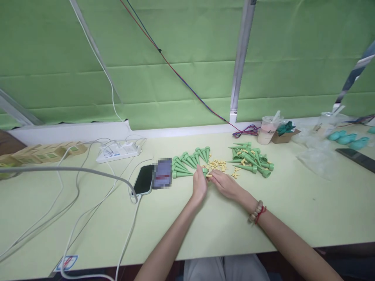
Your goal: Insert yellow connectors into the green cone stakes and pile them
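Two hands meet at the middle of the frame, close together over the pale green bench (pixel 263 218). The left hand (pixel 200 184) has its fingers curled narrowly round one green spike (pixel 204 170), its top end poking out above the knuckles. The right hand (pixel 225 183) comes in from the right with fingers pinched on what looks like a small yellow clip (pixel 209 175), though it is too small to be sure. The two pieces sit tip to tip, so the spike seems held steady while the clip is brought to it.

Just left of centre a fanned row of green spikes (pixel 187 162) lies points outward, side by side, as though sorted apart from the rest. Right of centre a looser heap of green spikes (pixel 252 158) lies criss-crossed with yellow bits among them. Between the two, a scatter of yellow clips (pixel 218 164) lies just above the hands, within easy reach of the right one.

Left of the hands a phone (pixel 144 179) lies flat with a cable running to it, and a white power strip (pixel 118 151) sits further up left. At the upper right a plastic cup (pixel 267 130) stands by the wall, next to a small cardboard box (pixel 285 134).
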{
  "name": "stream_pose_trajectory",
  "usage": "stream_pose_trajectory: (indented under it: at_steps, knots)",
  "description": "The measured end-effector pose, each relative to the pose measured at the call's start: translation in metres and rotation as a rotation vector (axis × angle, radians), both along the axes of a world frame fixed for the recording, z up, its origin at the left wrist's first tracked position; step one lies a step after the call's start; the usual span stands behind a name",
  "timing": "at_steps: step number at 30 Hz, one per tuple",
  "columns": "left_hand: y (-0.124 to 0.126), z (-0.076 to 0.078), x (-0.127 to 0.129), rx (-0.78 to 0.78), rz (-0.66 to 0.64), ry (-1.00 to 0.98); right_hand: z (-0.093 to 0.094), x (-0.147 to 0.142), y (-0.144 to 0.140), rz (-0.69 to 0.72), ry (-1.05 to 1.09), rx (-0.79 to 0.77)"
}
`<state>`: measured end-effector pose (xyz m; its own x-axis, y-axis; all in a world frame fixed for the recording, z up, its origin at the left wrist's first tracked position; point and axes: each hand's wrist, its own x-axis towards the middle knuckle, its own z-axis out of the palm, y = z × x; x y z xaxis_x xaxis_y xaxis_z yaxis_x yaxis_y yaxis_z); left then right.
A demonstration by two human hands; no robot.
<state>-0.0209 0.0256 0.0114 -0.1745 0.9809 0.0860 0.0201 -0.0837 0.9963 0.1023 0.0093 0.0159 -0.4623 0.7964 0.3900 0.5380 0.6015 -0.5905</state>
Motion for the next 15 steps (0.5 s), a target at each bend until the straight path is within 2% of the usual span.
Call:
stream_pose_trajectory:
  at_steps: [5, 11, 13, 15]
  knots:
    - [-0.011, 0.001, -0.003, 0.086, -0.01, 0.067, -0.001, -0.012, -0.007, -0.009, 0.292, -0.248]
    - [-0.018, 0.004, -0.002, 0.19, -0.044, -0.024, 0.004, -0.022, -0.011, 0.174, 0.723, -0.792]
    - [-0.016, 0.004, -0.001, 0.181, -0.047, -0.049, 0.003, -0.024, -0.01, 0.195, 0.764, -0.826]
    - [-0.014, 0.005, 0.0, 0.142, -0.065, -0.079, 0.001, -0.023, -0.008, 0.17, 0.73, -0.793]
